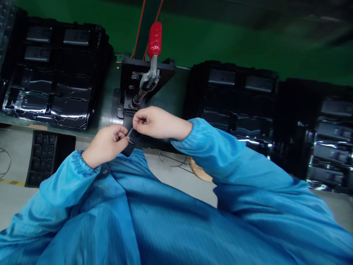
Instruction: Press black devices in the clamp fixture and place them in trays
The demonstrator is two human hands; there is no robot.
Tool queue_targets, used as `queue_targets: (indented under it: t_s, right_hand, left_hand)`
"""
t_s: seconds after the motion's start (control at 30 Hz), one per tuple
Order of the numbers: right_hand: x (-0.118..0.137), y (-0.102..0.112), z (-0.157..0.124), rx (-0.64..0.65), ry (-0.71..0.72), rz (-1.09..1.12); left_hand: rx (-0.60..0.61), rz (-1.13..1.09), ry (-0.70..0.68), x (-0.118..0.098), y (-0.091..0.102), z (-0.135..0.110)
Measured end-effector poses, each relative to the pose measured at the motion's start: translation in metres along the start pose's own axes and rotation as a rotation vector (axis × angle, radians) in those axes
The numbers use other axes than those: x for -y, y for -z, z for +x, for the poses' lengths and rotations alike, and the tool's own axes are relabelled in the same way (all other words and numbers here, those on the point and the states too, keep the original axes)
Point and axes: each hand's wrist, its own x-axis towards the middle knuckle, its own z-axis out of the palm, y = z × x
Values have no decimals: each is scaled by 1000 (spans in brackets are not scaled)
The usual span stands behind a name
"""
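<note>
Both of my hands meet at the table's front edge over a small black plastic part (131, 141). My left hand (106, 144) grips its lower end with curled fingers. My right hand (156, 121) pinches its upper end from above. Just behind the hands stands a black press fixture (129, 79) with a metal toggle clamp and a red-handled lever (154, 38) raised upright. Both arms wear blue sleeves.
A stack of glossy black trays (52, 73) holding dark rectangular parts lies at the left. More black trays (237, 95) with similar parts fill the right side, reaching the far right (331, 143). A black compartment tray (45, 156) sits below on the floor. Orange cables hang behind the fixture.
</note>
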Motion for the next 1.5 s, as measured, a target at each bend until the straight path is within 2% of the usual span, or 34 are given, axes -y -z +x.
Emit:
queue_targets:
  t_s: [0.3,0.53,0.7,0.93,1.0,1.07,1.17,1.23,1.3,1.4,1.5]
  right_hand:
    - [-4,-4,-1,11,-108,146]
    - [-11,-20,-17,-141,-128,302]
    - [-16,-30,-20,-123,-138,351]
    - [-19,-32,-15,-123,-143,377]
    - [-19,-35,-17,-164,-143,338]
    - [-20,-42,-24,-313,-97,219]
    - [-26,-63,-41,-528,104,-54]
    - [-33,-80,-51,-523,230,-207]
    - [-40,-96,-57,-490,282,-325]
    - [-50,-110,-57,-511,278,-437]
    - [-55,-112,-50,-546,255,-469]
  left_hand:
    - [-32,-39,-4,4,-1,-3]
    - [-58,-97,47,8,-2,-3]
    - [-13,-90,25,10,-6,-4]
    - [4,-109,8,9,-9,-6]
    - [-13,-123,32,10,-10,-4]
    - [-44,-157,53,12,-10,-2]
    - [-93,-211,76,16,-9,4]
    - [-116,-228,91,18,-8,8]
    - [-125,-237,100,19,-7,12]
    - [-118,-246,117,20,-6,19]
    - [-131,-209,126,21,-5,28]
